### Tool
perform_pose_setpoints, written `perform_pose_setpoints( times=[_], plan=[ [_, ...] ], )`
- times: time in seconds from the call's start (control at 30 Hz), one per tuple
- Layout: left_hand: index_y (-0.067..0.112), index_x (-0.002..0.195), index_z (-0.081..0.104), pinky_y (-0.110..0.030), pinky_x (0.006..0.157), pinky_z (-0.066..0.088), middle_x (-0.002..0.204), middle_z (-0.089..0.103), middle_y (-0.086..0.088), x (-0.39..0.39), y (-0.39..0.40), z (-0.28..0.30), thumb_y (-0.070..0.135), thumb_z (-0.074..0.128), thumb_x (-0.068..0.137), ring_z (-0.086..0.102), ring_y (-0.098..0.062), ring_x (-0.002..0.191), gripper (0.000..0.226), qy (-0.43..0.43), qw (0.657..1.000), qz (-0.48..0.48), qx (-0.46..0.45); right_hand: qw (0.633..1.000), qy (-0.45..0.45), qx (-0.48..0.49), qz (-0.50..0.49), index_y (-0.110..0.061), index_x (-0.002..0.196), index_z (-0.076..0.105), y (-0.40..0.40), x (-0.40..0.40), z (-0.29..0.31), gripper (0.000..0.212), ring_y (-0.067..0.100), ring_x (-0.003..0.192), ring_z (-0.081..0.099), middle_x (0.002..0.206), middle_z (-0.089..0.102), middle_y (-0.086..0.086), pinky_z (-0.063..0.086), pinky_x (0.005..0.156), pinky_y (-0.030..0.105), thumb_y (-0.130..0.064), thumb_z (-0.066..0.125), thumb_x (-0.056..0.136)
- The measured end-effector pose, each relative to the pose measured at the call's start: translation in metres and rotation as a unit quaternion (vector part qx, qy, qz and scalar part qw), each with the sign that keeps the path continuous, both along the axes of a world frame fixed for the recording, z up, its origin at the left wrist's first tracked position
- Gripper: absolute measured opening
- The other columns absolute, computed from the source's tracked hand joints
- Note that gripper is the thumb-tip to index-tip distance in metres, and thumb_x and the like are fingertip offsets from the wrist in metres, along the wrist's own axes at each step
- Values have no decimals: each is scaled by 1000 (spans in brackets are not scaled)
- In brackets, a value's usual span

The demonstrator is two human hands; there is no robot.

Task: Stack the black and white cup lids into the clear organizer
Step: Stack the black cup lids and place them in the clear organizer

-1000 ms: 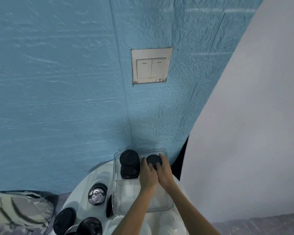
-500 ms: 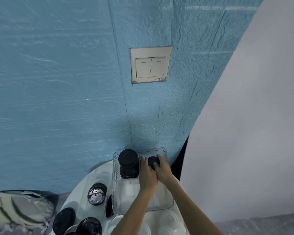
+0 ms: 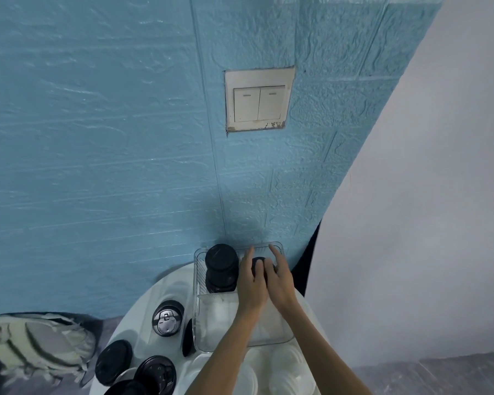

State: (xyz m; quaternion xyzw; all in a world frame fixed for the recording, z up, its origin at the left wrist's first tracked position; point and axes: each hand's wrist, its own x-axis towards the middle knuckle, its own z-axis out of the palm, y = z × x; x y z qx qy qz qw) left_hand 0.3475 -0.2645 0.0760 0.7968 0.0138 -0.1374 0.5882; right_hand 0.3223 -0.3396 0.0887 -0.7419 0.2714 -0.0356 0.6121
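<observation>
A clear organizer (image 3: 196,283) stands on a round white table (image 3: 143,315) against the blue wall. Its far left section holds a tall stack of black lids (image 3: 221,262). In the far right section sits a black lid (image 3: 259,266), low between my two hands. My left hand (image 3: 250,283) and my right hand (image 3: 280,280) flank it with fingers stretched out toward the back wall of the organizer, touching the lid's sides. The near section holds white lids (image 3: 220,312), partly hidden by my forearms.
Loose black lids lie on the table left of the organizer (image 3: 168,319), (image 3: 113,362), (image 3: 154,372). White lids (image 3: 285,366) lie near the front edge. A bag (image 3: 35,346) sits on the floor at left. A white panel (image 3: 411,223) rises close on the right.
Both hands lowered the black lid deeper into the far right section. Their fingers, curled round the lid before, have now straightened and spread.
</observation>
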Motion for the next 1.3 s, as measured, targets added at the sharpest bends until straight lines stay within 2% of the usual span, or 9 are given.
perform_pose_setpoints(
  times=[0.1,0.3,0.47,0.63,0.73,0.8,0.93,1.1,1.3],
  plan=[
    [25,155,41,-43,123,31,157,42,12,-4,-1,12,34,40,105,36,-6,147,50,-21,999,4,-23,999,-30,26,-22,-30,150,42,0,-5,16,42,-1,139,39,155,42,-12,37,105,10,-28,46,108],
    [29,144,56,-39,113,45,141,54,13,-2,10,68,27,50,107,53,-7,131,37,-75,996,-22,-44,996,-68,-30,-43,-27,143,52,3,-18,71,39,8,129,55,138,56,-12,48,107,28,-29,55,104],
    [23,139,60,-33,108,41,140,57,-2,-7,37,113,24,49,105,49,-21,133,35,-229,950,-77,198,954,15,-294,58,-24,148,47,16,-30,125,43,21,138,41,151,46,0,35,111,36,-32,46,105],
    [25,140,56,-39,98,47,140,53,-3,-41,94,131,33,47,105,44,-25,128,37,-215,908,-133,335,894,90,-403,171,-24,143,48,48,-62,146,38,27,129,46,145,49,1,39,105,37,-24,44,105],
    [28,143,49,-33,101,46,140,52,0,-75,140,119,43,41,106,46,-21,126,41,-183,882,-175,397,867,127,-417,242,-22,138,51,74,-93,140,33,27,127,50,140,51,0,43,101,38,-29,43,106],
    [31,147,44,-31,103,45,142,49,4,-99,167,106,49,38,106,45,-18,128,45,-155,874,-190,419,877,143,-388,245,-28,142,45,91,-115,127,38,22,128,51,141,51,-5,44,100,36,-41,41,106],
    [39,146,42,-27,104,42,142,45,12,-142,207,66,54,34,104,42,-12,129,46,-153,889,-182,391,876,134,-388,252,-40,149,35,122,-153,93,46,11,128,48,144,47,-18,43,101,28,-53,38,104],
    [42,120,62,-19,66,57,116,64,18,-181,245,11,61,43,93,63,-5,97,38,-234,903,-139,333,868,53,-416,267,-48,150,26,154,-184,56,52,-1,133,38,144,36,-31,39,101,20,-62,31,100],
    [43,127,60,-19,69,52,122,58,18,-210,291,-34,55,48,92,52,-4,103,39,-367,865,-63,336,816,1,-502,287,-50,140,36,171,-215,8,60,3,116,52,129,48,-31,49,81,25,-72,13,90]
  ],
)
